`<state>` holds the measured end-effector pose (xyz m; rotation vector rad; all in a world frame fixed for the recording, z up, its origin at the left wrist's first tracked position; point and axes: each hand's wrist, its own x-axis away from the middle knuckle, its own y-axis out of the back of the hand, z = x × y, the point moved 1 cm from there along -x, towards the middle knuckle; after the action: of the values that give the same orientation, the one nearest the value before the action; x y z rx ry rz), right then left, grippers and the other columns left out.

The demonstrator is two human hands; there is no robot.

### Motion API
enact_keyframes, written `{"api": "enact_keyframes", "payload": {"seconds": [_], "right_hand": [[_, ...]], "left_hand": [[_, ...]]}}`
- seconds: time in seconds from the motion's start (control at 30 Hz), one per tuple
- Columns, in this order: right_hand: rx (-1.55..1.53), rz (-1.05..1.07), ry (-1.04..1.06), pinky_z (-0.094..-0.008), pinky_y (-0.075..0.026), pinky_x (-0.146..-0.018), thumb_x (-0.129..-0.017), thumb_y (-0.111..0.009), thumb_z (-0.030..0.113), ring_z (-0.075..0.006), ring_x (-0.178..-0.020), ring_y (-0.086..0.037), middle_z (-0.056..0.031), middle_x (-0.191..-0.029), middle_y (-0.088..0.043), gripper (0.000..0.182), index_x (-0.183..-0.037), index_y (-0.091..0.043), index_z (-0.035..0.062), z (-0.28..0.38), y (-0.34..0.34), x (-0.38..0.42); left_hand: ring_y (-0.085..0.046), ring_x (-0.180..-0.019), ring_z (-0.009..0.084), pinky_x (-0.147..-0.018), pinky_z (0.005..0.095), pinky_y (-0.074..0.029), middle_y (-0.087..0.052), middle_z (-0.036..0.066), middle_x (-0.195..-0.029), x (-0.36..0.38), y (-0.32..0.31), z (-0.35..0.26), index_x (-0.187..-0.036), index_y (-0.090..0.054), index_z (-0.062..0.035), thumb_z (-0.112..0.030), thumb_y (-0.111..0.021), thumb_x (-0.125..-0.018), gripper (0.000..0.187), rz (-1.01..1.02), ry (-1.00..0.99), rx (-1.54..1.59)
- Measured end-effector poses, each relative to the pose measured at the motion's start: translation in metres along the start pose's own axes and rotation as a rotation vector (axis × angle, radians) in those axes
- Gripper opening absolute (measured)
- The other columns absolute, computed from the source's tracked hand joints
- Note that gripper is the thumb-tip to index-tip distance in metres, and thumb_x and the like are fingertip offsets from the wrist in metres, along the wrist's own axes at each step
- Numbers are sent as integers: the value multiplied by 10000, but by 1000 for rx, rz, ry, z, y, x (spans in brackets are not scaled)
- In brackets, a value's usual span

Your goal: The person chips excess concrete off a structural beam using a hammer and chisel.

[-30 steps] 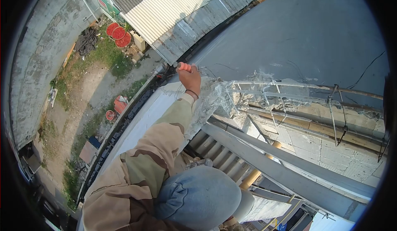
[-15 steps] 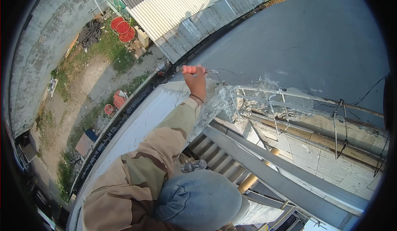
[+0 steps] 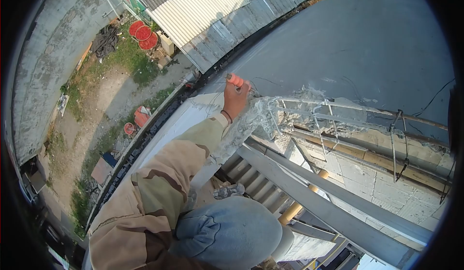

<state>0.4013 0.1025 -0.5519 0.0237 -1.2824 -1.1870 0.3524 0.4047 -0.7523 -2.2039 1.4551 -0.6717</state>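
Note:
My left hand [image 3: 235,99], in a camouflage sleeve, is closed around the orange grip of a chisel [image 3: 235,79]. The metal butt end points up and left; its tip is hidden by my hand and the rubble edge. My hand is at the corner of a broken concrete edge [image 3: 256,113], where the smooth grey surface [image 3: 348,43] meets the chipped part. Bare steel reinforcing bars [image 3: 362,108] with bent ties run rightward from that corner. My right hand is not in view.
A denim-covered knee [image 3: 232,231] is beneath me, with a grey mottled object [image 3: 229,191] beside it. Grey metal beams [image 3: 319,197] and corrugated sheets [image 3: 246,173] lie below right. Far down at left are the ground [image 3: 92,120] and red baskets [image 3: 143,32].
The chisel has swung from nearly level to a tilt, its butt rising and moving right. My left hand has shifted slightly right and down, and the metal shaft no longer shows.

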Motion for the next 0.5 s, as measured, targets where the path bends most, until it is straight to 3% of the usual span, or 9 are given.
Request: {"api": "enact_keyframes", "payload": {"seconds": [0.03, 0.1, 0.17, 0.2, 0.23, 0.3, 0.33, 0.43, 0.5], "right_hand": [[3, -1, 6, -530, -511, -675, -964, -670, 409, -454, -748, -686, -252, -798, -682, 351, -1128, -595, 108, 1, 1, -3], [2, -5, -5, -531, -511, -678, -964, -670, 411, -454, -750, -686, -253, -800, -683, 351, -1127, -596, 109, -1, 1, -2], [2, -1, -25, -532, -511, -680, -963, -670, 413, -454, -753, -687, -253, -803, -684, 352, -1127, -597, 110, -3, 0, 3], [6, 3, -24, -532, -512, -681, -963, -671, 414, -455, -754, -687, -254, -805, -685, 352, -1127, -597, 111, -2, 0, 2], [11, 6, -19, -533, -512, -682, -963, -671, 415, -455, -756, -687, -254, -806, -685, 353, -1127, -597, 112, 1, 1, 1], [18, 11, -1, -534, -512, -684, -962, -671, 417, -455, -758, -687, -254, -809, -686, 353, -1127, -598, 113, 7, 2, -3], [19, 10, 6, -534, -512, -685, -962, -671, 418, -455, -760, -687, -255, -810, -687, 354, -1127, -598, 113, 9, 3, -6], [27, 17, 5, -535, -512, -689, -961, -671, 421, -456, -764, -688, -255, -815, -688, 355, -1127, -599, 115, 10, 2, -10], [27, 27, -17, -536, -512, -691, -961, -671, 423, -456, -766, -688, -256, -817, -689, 356, -1127, -600, 117, 7, -1, -6]], "left_hand": [[-506, -847, 97, -840, 294, -568, -439, 5, -947, 4, 0, 1, -1057, -374, -84, 45, -618, -969, 290, 153, 24, 9], [-525, -855, 98, -825, 293, -558, -468, 4, -941, -11, 13, -4, -1075, -409, -61, 52, -620, -965, 264, 72, 44, 45], [-472, -896, 90, -931, 342, -544, -394, -20, -964, -30, 32, -17, -994, -359, -90, 35, -572, -1019, 248, -9, -91, -46], [-487, -883, 95, -946, 322, -541, -426, -10, -969, -34, 43, -16, -971, -370, -85, 76, -593, -991, 275, -31, -62, -238], [-487, -883, 95, -946, 322, -541, -426, -10, -969, -31, 50, -4, -971, -370, -85, 76, -593, -991, 275, -39, -67, -238], [-553, -931, 121, -957, 315, -532, -482, 10, -971, -15, 57, 1, -973, -400, -75, 109, -612, -959, 281, 347, -15, -209], [-600, -1015, 155, -972, 330, -521, -510, 28, -1008, -10, 58, -3, -997, -423, -66, 139, -617, -933, 290, 434, 51, -400], [-610, -1087, 165, -962, 336, -518, -533, 39, -1018, -32, 53, -17, -1011, -439, -59, 126, -616, -941, 265, 555, 92, -281], [-623, -1064, 169, -952, 332, -530, -593, 67, -1053, -37, 47, -33, -1016, -451, -41, 114, -611, -949, 233, 536, 14, -350]]}}
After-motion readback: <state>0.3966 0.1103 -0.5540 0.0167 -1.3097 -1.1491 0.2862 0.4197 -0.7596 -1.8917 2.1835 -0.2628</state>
